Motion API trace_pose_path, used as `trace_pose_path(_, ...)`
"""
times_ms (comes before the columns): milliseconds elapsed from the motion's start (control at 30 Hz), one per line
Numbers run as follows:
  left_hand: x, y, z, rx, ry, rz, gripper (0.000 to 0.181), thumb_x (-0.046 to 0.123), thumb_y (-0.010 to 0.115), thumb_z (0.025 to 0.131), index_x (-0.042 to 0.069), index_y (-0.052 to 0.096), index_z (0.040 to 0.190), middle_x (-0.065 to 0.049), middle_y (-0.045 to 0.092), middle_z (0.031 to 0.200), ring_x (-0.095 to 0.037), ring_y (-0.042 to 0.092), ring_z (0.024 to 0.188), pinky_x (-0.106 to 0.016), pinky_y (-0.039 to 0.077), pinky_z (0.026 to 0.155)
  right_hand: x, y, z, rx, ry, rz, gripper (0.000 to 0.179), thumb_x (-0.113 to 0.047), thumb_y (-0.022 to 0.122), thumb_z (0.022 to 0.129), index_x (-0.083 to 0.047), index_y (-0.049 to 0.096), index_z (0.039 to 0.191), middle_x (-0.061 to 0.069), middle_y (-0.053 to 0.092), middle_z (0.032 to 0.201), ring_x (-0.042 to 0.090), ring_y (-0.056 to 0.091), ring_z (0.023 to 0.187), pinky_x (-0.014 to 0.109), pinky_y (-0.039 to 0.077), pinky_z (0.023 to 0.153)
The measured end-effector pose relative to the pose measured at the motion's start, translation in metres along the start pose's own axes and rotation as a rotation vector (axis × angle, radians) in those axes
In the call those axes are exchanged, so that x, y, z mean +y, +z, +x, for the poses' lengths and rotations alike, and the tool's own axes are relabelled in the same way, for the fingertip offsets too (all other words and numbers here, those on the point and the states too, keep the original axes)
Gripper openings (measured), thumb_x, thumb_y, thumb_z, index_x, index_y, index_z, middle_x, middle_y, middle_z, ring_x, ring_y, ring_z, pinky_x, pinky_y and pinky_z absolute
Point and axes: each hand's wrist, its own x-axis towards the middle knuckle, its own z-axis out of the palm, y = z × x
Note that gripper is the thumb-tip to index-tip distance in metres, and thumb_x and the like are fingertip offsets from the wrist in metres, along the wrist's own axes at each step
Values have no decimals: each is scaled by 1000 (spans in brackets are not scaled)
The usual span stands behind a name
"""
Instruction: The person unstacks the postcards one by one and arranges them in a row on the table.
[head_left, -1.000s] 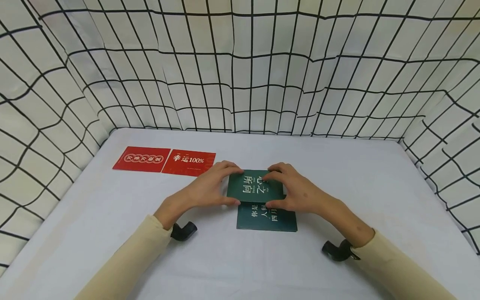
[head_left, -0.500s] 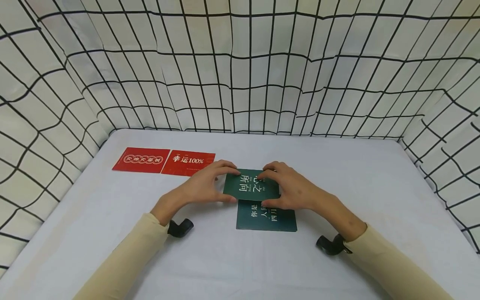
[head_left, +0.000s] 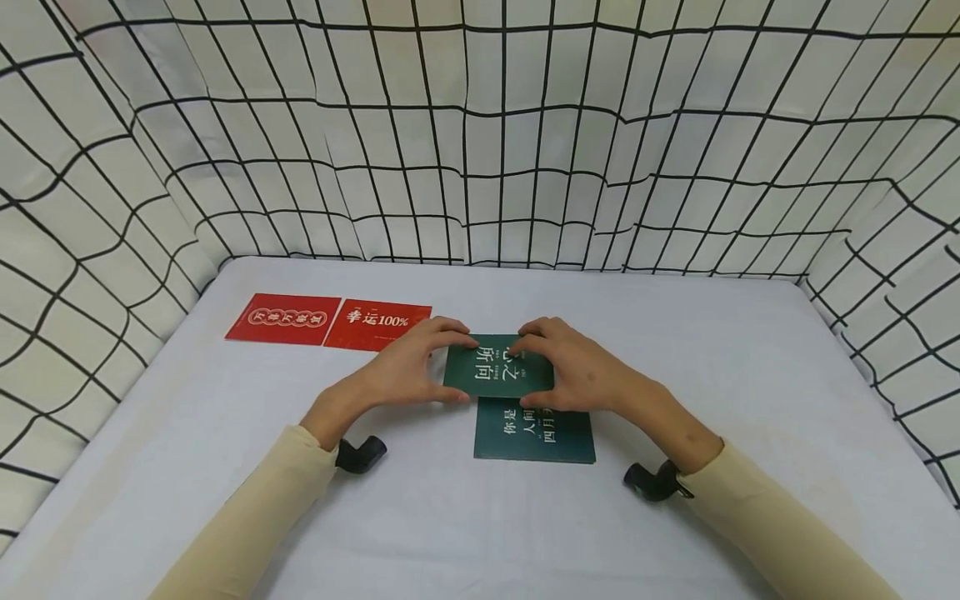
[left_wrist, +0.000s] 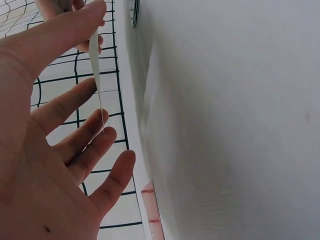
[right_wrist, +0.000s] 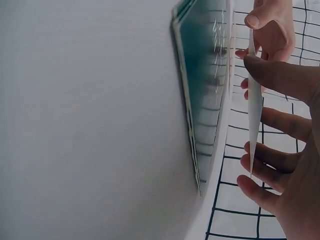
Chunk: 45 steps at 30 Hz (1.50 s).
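Observation:
A green card [head_left: 498, 377] with white Chinese characters is held between both hands, raised above the table. My left hand [head_left: 408, 367] pinches its left end, with the thumb on the near edge and fingers on the far edge. At the right end, my right hand [head_left: 588, 371] grips it the same way. Edge-on, the card [left_wrist: 95, 60] shows as a thin pale strip in the left wrist view. Below and nearer the body lies a small stack of dark green cards [head_left: 534, 442], partly covered by the held one; its layered edges [right_wrist: 187, 100] show in the right wrist view.
Two red cards lie side by side at the back left: one with a ringed pattern [head_left: 285, 318] and one reading "100%" [head_left: 375, 325], partly behind the left hand. White cloth covers the table [head_left: 480, 533]. Black netting [head_left: 502, 142] over white sheeting surrounds the back and sides.
Both hands have shifted the held green card slightly left and away from the body. More of the stack beneath shows. The red cards have stayed in place.

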Motion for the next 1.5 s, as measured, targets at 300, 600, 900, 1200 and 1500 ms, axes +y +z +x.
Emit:
trace_pose_path(300, 1, -2, 3, 10, 20, 18, 70, 35, 93, 76, 21, 66, 139, -5, 52, 150, -28, 45, 142, -53, 48, 116, 2, 0, 6, 15, 4, -35, 64, -43, 89, 79, -22, 65, 135, 9, 55, 149, 30, 53, 137, 53, 48, 115)
trace_pose_path(600, -3, -4, 7, 17, 29, 54, 73, 36, 93, 75, 19, 65, 140, -7, 52, 151, -30, 44, 143, -55, 47, 117, 1, 0, 11, 7, 27, -34, 66, -43, 89, 79, -20, 65, 136, 10, 55, 151, 31, 52, 139, 51, 48, 116)
trace_pose_path(900, -5, -9, 8, 3, -1, 56, 73, 34, 92, 75, 20, 64, 141, -7, 51, 154, -30, 42, 146, -55, 45, 118, 1, 2, 16, 6, 49, -19, 65, -45, 88, 81, -20, 65, 137, 9, 52, 153, 29, 51, 141, 49, 48, 117)
trace_pose_path(1200, -8, -13, 13, -22, -29, 78, 74, 31, 91, 78, 18, 61, 144, -9, 47, 158, -31, 39, 149, -54, 45, 119, -1, 3, 22, -19, 109, 0, 66, -47, 86, 83, -21, 64, 140, 10, 49, 157, 30, 49, 143, 51, 49, 116)
trace_pose_path(1500, -11, -19, 16, -44, -59, 88, 80, 29, 91, 77, 17, 56, 148, -10, 47, 158, -32, 38, 150, -54, 48, 116, -3, 3, 31, -19, 111, 22, 67, -47, 86, 83, -20, 65, 140, 10, 49, 157, 31, 49, 144, 51, 48, 117)
